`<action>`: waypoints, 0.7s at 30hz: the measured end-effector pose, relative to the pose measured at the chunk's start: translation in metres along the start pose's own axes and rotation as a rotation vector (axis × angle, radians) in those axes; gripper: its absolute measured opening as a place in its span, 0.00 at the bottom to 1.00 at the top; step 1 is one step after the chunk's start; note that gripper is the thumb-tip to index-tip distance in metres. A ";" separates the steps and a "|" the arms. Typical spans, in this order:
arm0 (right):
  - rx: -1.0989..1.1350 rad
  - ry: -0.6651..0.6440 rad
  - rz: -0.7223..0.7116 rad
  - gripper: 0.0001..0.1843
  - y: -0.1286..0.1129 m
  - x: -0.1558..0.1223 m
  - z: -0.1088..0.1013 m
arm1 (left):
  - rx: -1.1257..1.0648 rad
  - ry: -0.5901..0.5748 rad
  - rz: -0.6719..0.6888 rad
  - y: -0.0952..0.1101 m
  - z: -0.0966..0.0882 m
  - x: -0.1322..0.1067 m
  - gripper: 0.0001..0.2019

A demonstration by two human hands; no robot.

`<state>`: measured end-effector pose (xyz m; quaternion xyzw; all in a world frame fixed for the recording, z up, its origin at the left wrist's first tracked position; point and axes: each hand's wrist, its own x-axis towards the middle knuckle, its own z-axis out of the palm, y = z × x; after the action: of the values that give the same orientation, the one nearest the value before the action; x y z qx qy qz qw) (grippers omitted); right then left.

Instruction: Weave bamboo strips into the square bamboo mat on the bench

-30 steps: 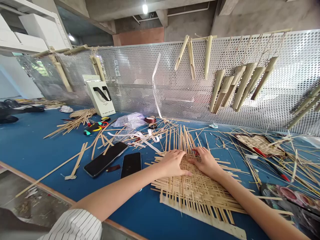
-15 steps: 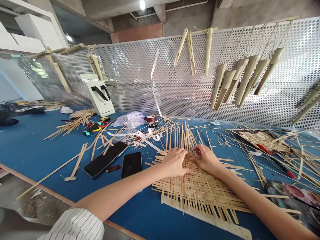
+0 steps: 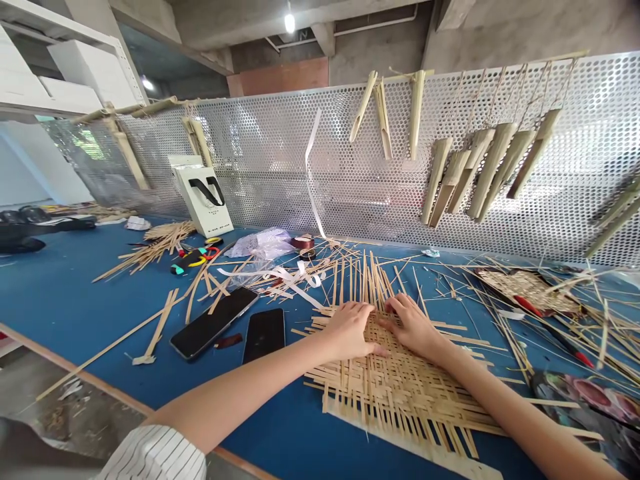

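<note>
Straw-coloured woven mat (image 3: 400, 390) lies on blue desk (image 3: 115, 347), near front edge, loose strip ends (image 3: 367, 273) fanning toward far edge. Left hand (image 3: 350, 331) and right hand (image 3: 414, 327) probably press weave to keep strips snug. Two phones (image 3: 214, 323) (image 3: 263, 335) sit left of mat, presumably to leave it room. Left palm down, thumb wide of fingers; right fingers curled, thumb pointing inward. Whether either pinches strip: cannot tell. Forearms (image 3: 260, 397) converge from front edge.

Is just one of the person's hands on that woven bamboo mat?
No, the left hand and the right hand are both on the woven mat.
</note>
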<state>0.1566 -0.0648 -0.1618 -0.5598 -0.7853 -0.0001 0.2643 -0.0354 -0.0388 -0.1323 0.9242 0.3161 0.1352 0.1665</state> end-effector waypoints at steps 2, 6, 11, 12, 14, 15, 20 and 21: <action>0.002 -0.014 0.009 0.05 0.001 0.002 0.002 | 0.001 -0.011 0.003 0.001 -0.001 0.000 0.41; 0.011 -0.008 0.008 0.05 0.004 0.002 0.006 | -0.010 -0.009 0.005 0.002 -0.002 0.000 0.40; 0.021 -0.001 0.007 0.06 0.005 0.002 0.008 | -0.006 0.007 0.005 0.001 0.002 0.001 0.39; 0.022 0.000 0.007 0.06 0.005 0.002 0.008 | -0.004 0.010 0.011 0.000 0.003 0.001 0.39; 0.026 0.002 0.006 0.06 0.005 0.003 0.008 | 0.000 0.011 0.022 0.000 0.003 0.002 0.38; 0.028 0.003 0.005 0.06 0.005 0.003 0.007 | 0.002 0.010 0.024 0.000 0.004 0.002 0.38; 0.028 0.000 0.003 0.06 0.004 0.002 0.007 | 0.002 0.011 0.030 0.001 0.002 0.001 0.37; 0.023 0.002 0.001 0.06 0.004 0.001 0.007 | 0.002 0.009 0.033 0.001 0.001 0.001 0.37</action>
<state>0.1567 -0.0606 -0.1688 -0.5569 -0.7849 0.0087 0.2715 -0.0338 -0.0396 -0.1331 0.9287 0.3019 0.1419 0.1617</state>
